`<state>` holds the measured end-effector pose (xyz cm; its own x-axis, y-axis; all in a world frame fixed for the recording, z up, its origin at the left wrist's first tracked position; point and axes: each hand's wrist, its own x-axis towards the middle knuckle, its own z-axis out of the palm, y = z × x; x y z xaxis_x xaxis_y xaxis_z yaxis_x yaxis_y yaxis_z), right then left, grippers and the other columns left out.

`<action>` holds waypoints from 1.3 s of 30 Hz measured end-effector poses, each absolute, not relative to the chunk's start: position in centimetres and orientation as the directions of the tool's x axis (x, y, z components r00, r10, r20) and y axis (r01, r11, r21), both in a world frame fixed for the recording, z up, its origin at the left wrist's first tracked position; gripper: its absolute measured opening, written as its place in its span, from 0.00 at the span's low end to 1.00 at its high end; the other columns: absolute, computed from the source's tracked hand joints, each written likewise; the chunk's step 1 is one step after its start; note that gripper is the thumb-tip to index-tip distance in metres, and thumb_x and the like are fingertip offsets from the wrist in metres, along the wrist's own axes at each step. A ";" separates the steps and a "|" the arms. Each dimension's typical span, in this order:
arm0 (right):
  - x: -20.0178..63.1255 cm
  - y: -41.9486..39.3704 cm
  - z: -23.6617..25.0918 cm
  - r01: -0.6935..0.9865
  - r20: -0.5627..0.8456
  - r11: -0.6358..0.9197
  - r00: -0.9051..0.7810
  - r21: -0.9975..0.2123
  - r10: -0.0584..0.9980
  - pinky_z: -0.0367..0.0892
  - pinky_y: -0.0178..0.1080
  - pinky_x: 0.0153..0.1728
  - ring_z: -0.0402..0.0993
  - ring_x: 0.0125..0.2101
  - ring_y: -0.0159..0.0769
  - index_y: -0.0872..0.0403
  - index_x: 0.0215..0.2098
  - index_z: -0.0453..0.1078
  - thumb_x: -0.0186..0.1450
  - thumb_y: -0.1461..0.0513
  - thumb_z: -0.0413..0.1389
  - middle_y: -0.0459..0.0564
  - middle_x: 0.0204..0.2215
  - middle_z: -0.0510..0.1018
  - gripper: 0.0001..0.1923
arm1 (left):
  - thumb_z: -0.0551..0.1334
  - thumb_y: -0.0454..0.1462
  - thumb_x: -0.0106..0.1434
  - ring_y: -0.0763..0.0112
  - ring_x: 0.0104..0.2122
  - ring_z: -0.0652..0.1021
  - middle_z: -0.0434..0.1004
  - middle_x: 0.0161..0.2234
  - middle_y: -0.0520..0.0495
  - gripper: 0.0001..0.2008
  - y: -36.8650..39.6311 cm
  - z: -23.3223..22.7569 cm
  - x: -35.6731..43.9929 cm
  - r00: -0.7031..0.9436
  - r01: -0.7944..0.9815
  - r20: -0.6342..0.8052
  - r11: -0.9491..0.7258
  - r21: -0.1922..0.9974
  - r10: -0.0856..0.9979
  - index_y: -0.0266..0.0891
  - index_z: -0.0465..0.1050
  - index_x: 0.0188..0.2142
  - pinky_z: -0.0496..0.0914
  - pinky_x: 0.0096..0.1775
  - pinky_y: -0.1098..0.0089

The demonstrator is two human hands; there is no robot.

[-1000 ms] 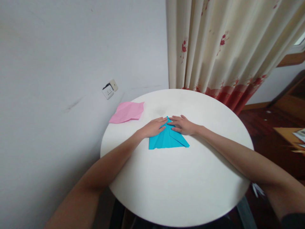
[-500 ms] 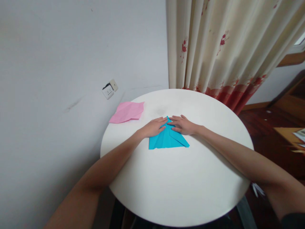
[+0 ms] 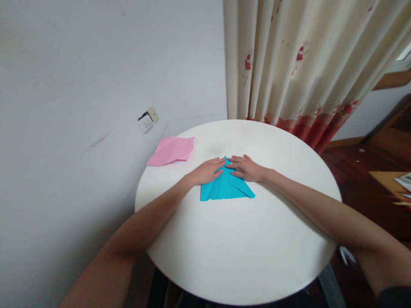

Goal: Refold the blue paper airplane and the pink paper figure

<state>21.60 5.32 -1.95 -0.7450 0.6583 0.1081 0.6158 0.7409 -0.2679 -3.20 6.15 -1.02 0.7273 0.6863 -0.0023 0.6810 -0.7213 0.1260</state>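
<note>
1. Blue paper (image 3: pixel 226 188) lies flat on the round white table (image 3: pixel 244 256), a little toward 12 o'clock of the tabletop's centre. It is already folded into a pointed shape: apex at 12 o'clock, wide straight base toward 6 o'clock.

2. Left hand (image 3: pixel 205 171) rests palm-down on the paper's slanted edge at about 10 o'clock of the sheet, fingers flat and spread slightly, pressing rather than pinching. Nothing is clasped.

3. Right hand (image 3: pixel 248 169) lies palm-down on the matching edge at about 2 o'clock, fingers likewise laid flat and extended toward the apex. No grasp; it bears down on the paper.

4. Fingertips of both hands nearly meet at the apex; whether they touch each other cannot be told.

5. Done, by the look of it: both upper corners are folded in to the centre line, and a second flap on the right side shows as a diagonal crease line.

6. Left, as a judgement: the base stays unfolded and the shape is flat, so the folding reads as early to middle stage, with creases being pressed down.

7. Pink paper (image 3: pixel 171 150) sits at 10 o'clock on the table near the wall, creased, well apart from both hands.

8. Curtain (image 3: pixel 305 64) hangs beyond the table at 12 to 1 o'clock.
</note>
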 end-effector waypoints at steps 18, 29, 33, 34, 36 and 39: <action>21.6 5.0 -1.6 0.621 0.107 0.735 -0.739 -0.272 0.665 0.44 0.71 0.60 0.48 0.68 0.59 0.43 0.67 0.59 0.73 0.51 0.47 0.54 0.69 0.54 0.26 | 0.47 0.42 0.74 0.59 0.66 0.61 0.59 0.67 0.44 0.24 5.7 -0.4 -3.3 0.738 0.673 -0.021 -0.733 0.097 0.674 0.39 0.61 0.65 0.53 0.65 0.61; 21.6 5.0 -1.6 0.623 0.102 0.733 -0.739 -0.273 0.666 0.44 0.71 0.60 0.48 0.68 0.58 0.44 0.67 0.60 0.73 0.50 0.46 0.56 0.69 0.54 0.26 | 0.48 0.43 0.73 0.59 0.66 0.61 0.59 0.67 0.43 0.25 5.8 -0.7 -3.4 0.742 0.668 -0.008 -0.738 0.097 0.670 0.39 0.60 0.66 0.53 0.65 0.60; 21.6 5.1 -1.7 0.616 0.109 0.740 -0.744 -0.269 0.659 0.44 0.71 0.60 0.48 0.68 0.57 0.43 0.68 0.59 0.73 0.50 0.47 0.56 0.69 0.55 0.26 | 0.48 0.43 0.73 0.60 0.66 0.61 0.59 0.67 0.43 0.25 5.9 -0.7 -3.2 0.734 0.677 -0.006 -0.731 0.085 0.679 0.39 0.59 0.67 0.53 0.65 0.61; 21.6 5.2 -1.7 0.616 0.109 0.741 -0.745 -0.268 0.658 0.45 0.71 0.60 0.48 0.68 0.57 0.43 0.68 0.58 0.73 0.50 0.47 0.56 0.69 0.55 0.26 | 0.48 0.43 0.73 0.60 0.67 0.60 0.58 0.68 0.43 0.25 5.9 -0.7 -3.1 0.730 0.682 -0.007 -0.727 0.080 0.684 0.38 0.58 0.67 0.53 0.65 0.62; 21.6 5.2 -1.8 0.614 0.110 0.743 -0.746 -0.267 0.656 0.45 0.72 0.60 0.49 0.68 0.57 0.42 0.68 0.57 0.73 0.51 0.47 0.55 0.69 0.55 0.26 | 0.48 0.43 0.73 0.60 0.67 0.60 0.57 0.68 0.43 0.26 6.0 -0.7 -3.0 0.723 0.690 -0.009 -0.720 0.077 0.691 0.37 0.58 0.67 0.52 0.65 0.63; 21.6 5.1 -1.7 0.616 0.108 0.740 -0.744 -0.271 0.659 0.44 0.72 0.60 0.49 0.68 0.58 0.41 0.68 0.57 0.73 0.51 0.48 0.54 0.70 0.55 0.27 | 0.48 0.44 0.73 0.61 0.67 0.58 0.55 0.69 0.42 0.27 6.3 -0.8 -2.9 0.719 0.692 -0.001 -0.716 0.095 0.695 0.36 0.57 0.68 0.52 0.65 0.63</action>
